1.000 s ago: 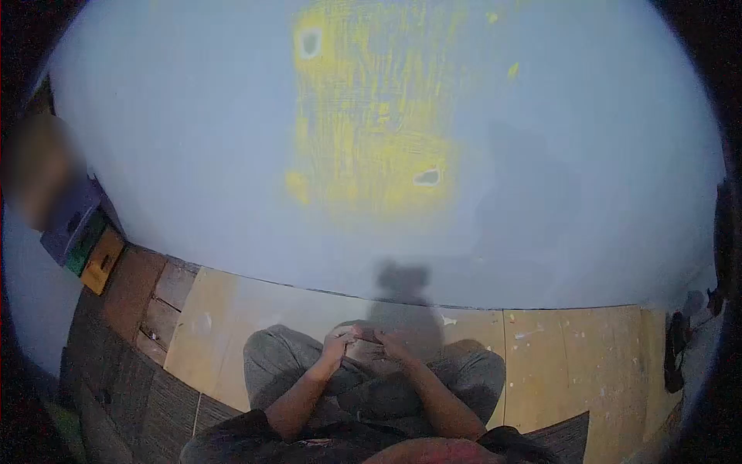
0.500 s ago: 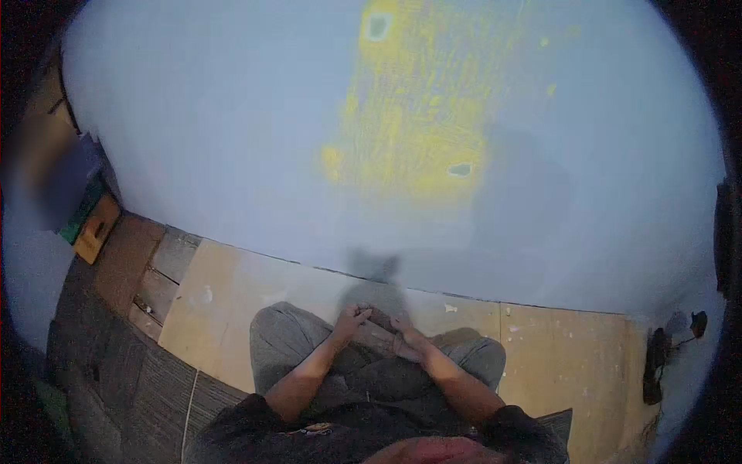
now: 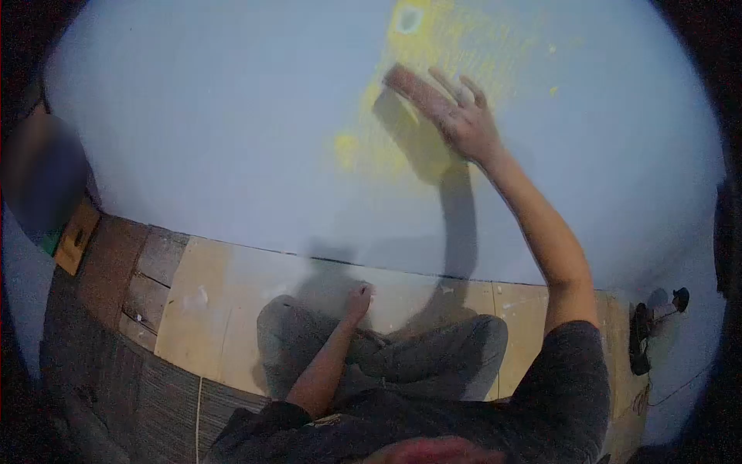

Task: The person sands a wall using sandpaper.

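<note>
My right hand (image 3: 473,131) is raised against the pale wall (image 3: 232,124), gripping a flat, reddish-brown strip of sandpaper (image 3: 417,91). Two or so of its fingers stick out above the strip. Behind it lies a streaky yellow patch (image 3: 390,151) on the wall, partly covered by the hand and its shadow. A pale spot (image 3: 408,19) shows near the top of that patch. Low down, my left hand (image 3: 360,300) is curled closed above my crossed legs (image 3: 440,348); what its fingers hold, if anything, I cannot tell.
Light wooden boards (image 3: 209,309) run along the foot of the wall. A blurred person (image 3: 50,182) is at the far left, near a wooden box (image 3: 77,240). Dark ribbed matting (image 3: 154,394) covers the lower left floor. On the right stands a dark object (image 3: 640,340) with a cable.
My right hand has risen from my lap to the yellow patch with the sandpaper. My hands were together over my legs before; my left hand has stayed low and the view has shifted slightly.
</note>
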A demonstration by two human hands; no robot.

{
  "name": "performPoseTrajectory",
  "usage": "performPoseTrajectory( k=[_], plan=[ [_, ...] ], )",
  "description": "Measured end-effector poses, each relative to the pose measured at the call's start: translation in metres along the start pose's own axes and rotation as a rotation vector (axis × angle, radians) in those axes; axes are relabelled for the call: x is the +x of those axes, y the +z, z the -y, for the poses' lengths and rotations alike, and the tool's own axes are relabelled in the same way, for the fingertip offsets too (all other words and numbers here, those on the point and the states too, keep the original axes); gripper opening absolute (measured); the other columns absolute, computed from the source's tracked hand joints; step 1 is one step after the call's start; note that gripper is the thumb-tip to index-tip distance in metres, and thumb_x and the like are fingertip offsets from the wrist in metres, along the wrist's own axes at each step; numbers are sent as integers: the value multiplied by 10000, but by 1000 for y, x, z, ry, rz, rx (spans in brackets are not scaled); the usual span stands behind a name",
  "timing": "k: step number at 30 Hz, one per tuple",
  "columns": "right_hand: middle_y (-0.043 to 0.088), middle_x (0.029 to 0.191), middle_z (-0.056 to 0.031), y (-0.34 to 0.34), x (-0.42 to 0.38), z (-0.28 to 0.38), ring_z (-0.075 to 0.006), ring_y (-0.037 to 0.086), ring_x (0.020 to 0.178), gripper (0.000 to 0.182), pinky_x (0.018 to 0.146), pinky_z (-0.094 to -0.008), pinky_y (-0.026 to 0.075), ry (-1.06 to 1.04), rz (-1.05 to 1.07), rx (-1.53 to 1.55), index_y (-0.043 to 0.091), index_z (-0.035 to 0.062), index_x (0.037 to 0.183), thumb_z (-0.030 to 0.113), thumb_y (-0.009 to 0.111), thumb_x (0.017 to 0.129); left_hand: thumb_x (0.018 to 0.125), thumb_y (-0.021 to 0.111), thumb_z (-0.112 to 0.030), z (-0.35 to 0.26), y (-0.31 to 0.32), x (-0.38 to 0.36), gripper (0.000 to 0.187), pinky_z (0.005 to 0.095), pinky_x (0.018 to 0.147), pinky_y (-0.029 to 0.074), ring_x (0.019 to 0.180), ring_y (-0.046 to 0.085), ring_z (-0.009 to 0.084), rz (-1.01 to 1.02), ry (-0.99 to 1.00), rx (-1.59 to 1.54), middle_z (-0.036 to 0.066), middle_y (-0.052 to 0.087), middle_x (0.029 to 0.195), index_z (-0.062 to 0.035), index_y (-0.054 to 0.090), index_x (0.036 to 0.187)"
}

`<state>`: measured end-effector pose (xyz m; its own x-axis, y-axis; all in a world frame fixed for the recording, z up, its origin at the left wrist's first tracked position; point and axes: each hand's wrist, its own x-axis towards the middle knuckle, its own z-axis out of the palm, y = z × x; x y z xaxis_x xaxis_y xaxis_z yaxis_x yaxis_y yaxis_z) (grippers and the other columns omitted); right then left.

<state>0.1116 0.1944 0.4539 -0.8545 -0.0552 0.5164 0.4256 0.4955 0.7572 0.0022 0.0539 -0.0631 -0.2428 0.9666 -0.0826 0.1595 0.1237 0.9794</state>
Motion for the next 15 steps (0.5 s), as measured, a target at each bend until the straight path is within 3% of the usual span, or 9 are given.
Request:
performPoseTrajectory(
  k=[2,5,6,9,10,13,14,15],
  plan=[
    [430,1496,22,15,12,-29,-117,341,1404,554,1178,-434,124,58,-57,-72,528,277,1365,186,583,822,960,475,-378,8,0,3,389,470,840,484,907,635,428,50,33,28,225,664,986,-51,668,1043],
    [474,1458,-15,23,9,-38,-129,307,1424,510,1174,-444,131,15,147,-247,565,217,1327,211,583,818,961,487,-346,-38,-13,-24,360,442,800,488,856,642,388,-79,179,257,205,671,924,-31,653,1018],
    [468,1463,-18,29,5,-36,-132,305,1426,507,1175,-448,121,13,99,-186,562,209,1329,216,579,822,951,515,-310,-51,-14,-24,333,409,761,487,794,642,341,-8,1,-180,181,670,874,-6,642,995],
    [448,1480,-25,44,-5,-32,-141,299,1429,503,1178,-458,93,14,35,-104,554,193,1338,240,566,837,949,526,-290,-33,-2,-7,319,381,733,488,734,636,302,2,-4,-237,158,666,851,8,638,971],
    [439,1487,-26,46,-7,-31,-144,298,1430,502,1178,-462,85,16,61,-142,550,193,1342,254,561,843,956,512,-293,-26,-4,-8,324,383,752,488,754,642,292,-13,139,-103,158,670,852,6,638,969],
    [452,1477,-23,42,-5,-30,-145,307,1423,478,1175,-466,67,16,92,-135,546,209,1347,307,545,879,963,500,-297,-4,9,1,342,407,783,483,829,639,339,26,51,-206,196,665,900,19,631,969],
    [459,1471,-21,42,-5,-33,-143,310,1421,474,1177,-467,63,-4,59,-127,547,213,1346,313,545,883,954,537,-311,-21,-1,-5,341,376,715,493,726,631,264,-128,292,78,143,656,812,-3,666,879],
    [466,1465,-19,40,-5,-33,-141,312,1419,469,1178,-469,59,-22,29,-118,548,217,1345,319,546,887,953,536,-312,-31,-6,-9,343,388,722,491,722,630,273,-127,298,104,148,654,820,-3,664,875]
  ],
)
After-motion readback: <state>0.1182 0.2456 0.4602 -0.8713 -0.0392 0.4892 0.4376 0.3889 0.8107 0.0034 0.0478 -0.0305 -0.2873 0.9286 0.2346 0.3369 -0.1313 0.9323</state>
